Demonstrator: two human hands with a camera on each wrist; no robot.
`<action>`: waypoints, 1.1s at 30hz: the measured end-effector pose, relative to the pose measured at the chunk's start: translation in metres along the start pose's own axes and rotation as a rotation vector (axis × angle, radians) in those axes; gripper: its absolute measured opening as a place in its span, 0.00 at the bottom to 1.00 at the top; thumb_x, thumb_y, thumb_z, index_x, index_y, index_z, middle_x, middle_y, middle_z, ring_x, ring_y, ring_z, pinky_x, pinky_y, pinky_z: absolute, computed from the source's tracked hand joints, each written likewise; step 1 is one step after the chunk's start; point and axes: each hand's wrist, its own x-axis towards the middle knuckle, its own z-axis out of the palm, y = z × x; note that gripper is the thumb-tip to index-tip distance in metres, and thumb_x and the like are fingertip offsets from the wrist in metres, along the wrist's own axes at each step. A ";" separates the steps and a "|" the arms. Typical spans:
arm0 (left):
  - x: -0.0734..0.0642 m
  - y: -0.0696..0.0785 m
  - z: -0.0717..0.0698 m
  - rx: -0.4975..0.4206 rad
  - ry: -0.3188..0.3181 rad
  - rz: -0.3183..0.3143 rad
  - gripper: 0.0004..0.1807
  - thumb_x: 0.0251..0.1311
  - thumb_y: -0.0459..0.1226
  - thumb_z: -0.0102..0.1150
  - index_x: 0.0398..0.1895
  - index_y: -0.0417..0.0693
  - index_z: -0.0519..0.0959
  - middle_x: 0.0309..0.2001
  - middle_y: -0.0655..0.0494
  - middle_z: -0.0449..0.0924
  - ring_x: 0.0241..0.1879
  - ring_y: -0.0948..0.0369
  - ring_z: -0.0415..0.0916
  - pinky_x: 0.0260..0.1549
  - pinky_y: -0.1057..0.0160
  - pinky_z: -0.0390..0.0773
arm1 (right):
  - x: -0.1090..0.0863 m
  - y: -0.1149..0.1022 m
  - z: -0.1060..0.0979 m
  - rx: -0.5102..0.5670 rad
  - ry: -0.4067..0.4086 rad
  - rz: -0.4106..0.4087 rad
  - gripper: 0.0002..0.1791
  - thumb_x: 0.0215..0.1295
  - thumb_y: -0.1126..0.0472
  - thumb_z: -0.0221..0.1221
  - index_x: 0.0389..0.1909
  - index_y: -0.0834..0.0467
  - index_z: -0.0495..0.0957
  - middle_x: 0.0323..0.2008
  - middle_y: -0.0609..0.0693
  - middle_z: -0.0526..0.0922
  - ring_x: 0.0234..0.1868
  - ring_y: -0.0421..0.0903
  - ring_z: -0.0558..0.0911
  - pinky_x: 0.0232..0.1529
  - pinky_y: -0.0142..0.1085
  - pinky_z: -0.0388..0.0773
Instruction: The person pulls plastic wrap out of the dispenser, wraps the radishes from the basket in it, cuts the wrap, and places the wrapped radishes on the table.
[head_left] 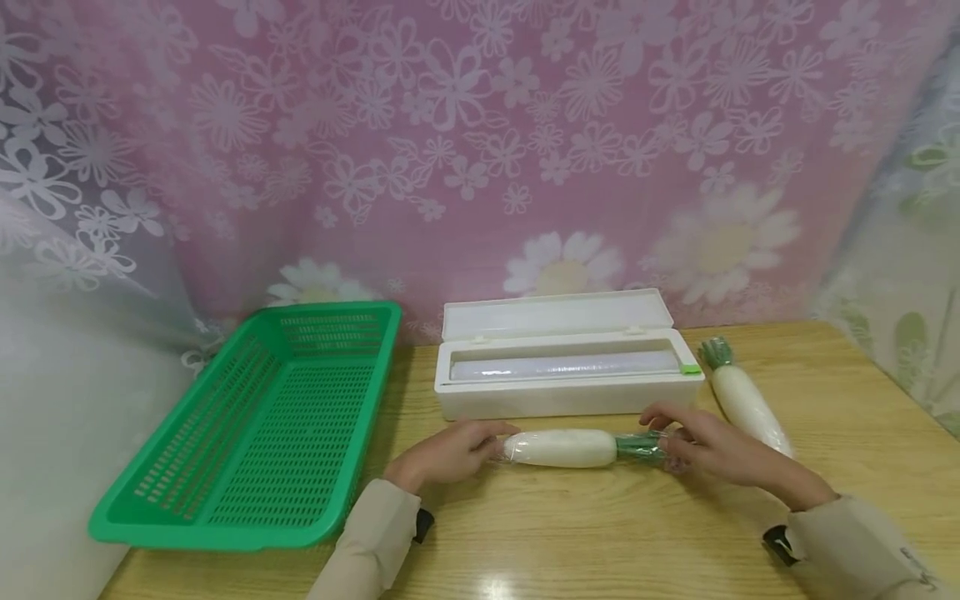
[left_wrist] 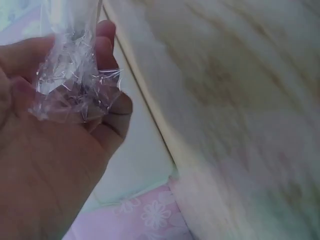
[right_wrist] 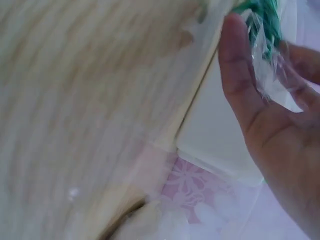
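Note:
A white radish [head_left: 566, 448] with green tops, wrapped in clear film, lies crosswise between the two hands. My left hand [head_left: 448, 457] holds the gathered film at its left end; the bunched clear film [left_wrist: 75, 85] lies among the fingers in the left wrist view. At the leafy end, my right hand [head_left: 716, 446] has thumb and fingers round the film. Close up, the right wrist view has the green tops [right_wrist: 267, 25] between thumb and fingers. Behind the radish stands a white cling film box [head_left: 570, 403], lid raised, with a film roll [head_left: 562, 367] inside.
To the left sits a large green plastic basket [head_left: 300, 442], its slotted floor showing. A second wrapped white radish [head_left: 750, 408] lies beyond the right hand, partly hidden by it. The wooden table [head_left: 570, 533] ends at a flowered pink curtain [head_left: 465, 183] behind.

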 end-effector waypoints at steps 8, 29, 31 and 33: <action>0.001 -0.002 0.000 0.078 0.014 0.003 0.25 0.68 0.33 0.63 0.67 0.40 0.75 0.55 0.51 0.81 0.40 0.68 0.72 0.42 0.68 0.75 | 0.002 0.002 0.000 0.058 0.036 0.002 0.11 0.71 0.81 0.49 0.48 0.68 0.73 0.33 0.52 0.81 0.28 0.40 0.81 0.25 0.37 0.80; -0.002 -0.011 -0.003 0.189 0.199 0.052 0.07 0.62 0.25 0.67 0.39 0.45 0.85 0.41 0.54 0.86 0.40 0.60 0.83 0.39 0.68 0.81 | 0.003 0.006 0.000 -0.124 0.144 -0.016 0.12 0.61 0.82 0.60 0.46 0.75 0.80 0.39 0.57 0.79 0.33 0.38 0.83 0.29 0.34 0.82; -0.004 -0.011 -0.003 0.193 0.202 0.052 0.08 0.62 0.25 0.66 0.41 0.44 0.85 0.42 0.53 0.86 0.41 0.59 0.84 0.40 0.67 0.81 | 0.004 0.006 0.000 -0.134 0.158 -0.001 0.12 0.62 0.82 0.59 0.47 0.76 0.79 0.36 0.55 0.80 0.31 0.38 0.83 0.28 0.33 0.81; -0.005 -0.011 -0.004 0.211 0.212 0.050 0.07 0.64 0.26 0.65 0.41 0.44 0.85 0.41 0.52 0.86 0.39 0.60 0.83 0.39 0.66 0.81 | 0.005 0.005 0.000 -0.141 0.168 0.028 0.11 0.63 0.81 0.59 0.47 0.76 0.79 0.34 0.52 0.82 0.30 0.37 0.83 0.28 0.33 0.81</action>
